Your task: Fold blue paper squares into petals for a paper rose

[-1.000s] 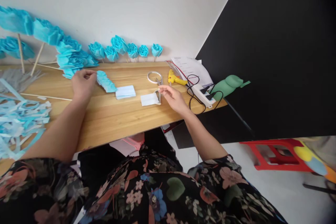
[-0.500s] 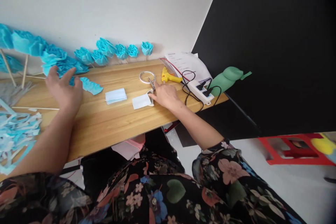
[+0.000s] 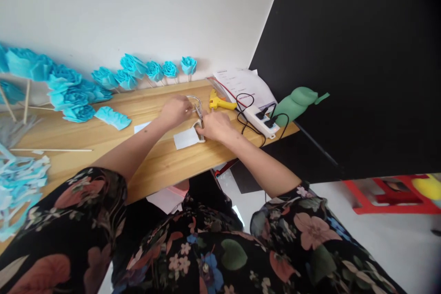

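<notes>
My right hand is closed around a pair of scissors low over the wooden tabletop, its fingers partly hiding them. A folded white paper piece lies just left of that hand, beside a white looped part. My left hand has its fingers curled together next to the scissors and a pale ring; what it pinches, if anything, is hidden. Under my left forearm, another pale paper piece is partly covered. Further left lie a blue crepe-paper strip and a blue paper flower.
Blue paper flowers on sticks lean along the wall. A yellow glue gun, papers, a corded power strip and a green object occupy the right end. Paper scraps and a thin stick lie left.
My left hand has left the blue flowers and moved right, its spread fingers now curled beside my right hand. The right hand has barely moved.
</notes>
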`<state>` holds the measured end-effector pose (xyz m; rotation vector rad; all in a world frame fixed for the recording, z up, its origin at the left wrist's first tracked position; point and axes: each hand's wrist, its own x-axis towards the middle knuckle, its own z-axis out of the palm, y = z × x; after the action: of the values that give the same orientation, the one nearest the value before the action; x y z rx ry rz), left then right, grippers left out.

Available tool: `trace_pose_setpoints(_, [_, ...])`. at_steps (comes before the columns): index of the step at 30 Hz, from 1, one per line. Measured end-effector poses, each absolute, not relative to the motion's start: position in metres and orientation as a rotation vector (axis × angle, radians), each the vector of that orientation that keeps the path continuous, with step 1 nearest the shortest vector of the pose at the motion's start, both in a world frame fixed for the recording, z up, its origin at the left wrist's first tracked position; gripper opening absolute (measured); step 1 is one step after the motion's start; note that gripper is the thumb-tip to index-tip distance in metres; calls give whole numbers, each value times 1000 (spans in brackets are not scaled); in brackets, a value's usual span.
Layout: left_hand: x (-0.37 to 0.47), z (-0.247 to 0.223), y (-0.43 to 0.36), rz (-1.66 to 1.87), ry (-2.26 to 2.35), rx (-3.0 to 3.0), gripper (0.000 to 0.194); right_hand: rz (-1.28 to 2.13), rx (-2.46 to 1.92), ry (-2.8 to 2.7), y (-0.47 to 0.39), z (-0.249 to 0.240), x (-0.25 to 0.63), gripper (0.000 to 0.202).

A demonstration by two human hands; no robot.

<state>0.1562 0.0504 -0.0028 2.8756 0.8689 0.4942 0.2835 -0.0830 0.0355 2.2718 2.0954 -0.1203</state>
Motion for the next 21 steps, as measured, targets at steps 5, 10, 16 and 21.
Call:
trace_pose_setpoints(5, [160,-10,62,382,956,2869,20,-361,2474,2103,-82,31,312,56])
trace_pose_setpoints(10, [134,11,63,754,1148,2448,8,-1246,2734,2194,-87,34,336,51])
trace_pose_setpoints(16, [88,46,39,1095,989,1743,10,-2529,2296,2219,-88,47,302,43])
trace_pose_setpoints(21, [54,54,19,1208,879,1548,17,-2861,1887,2412,-88,56,276,54])
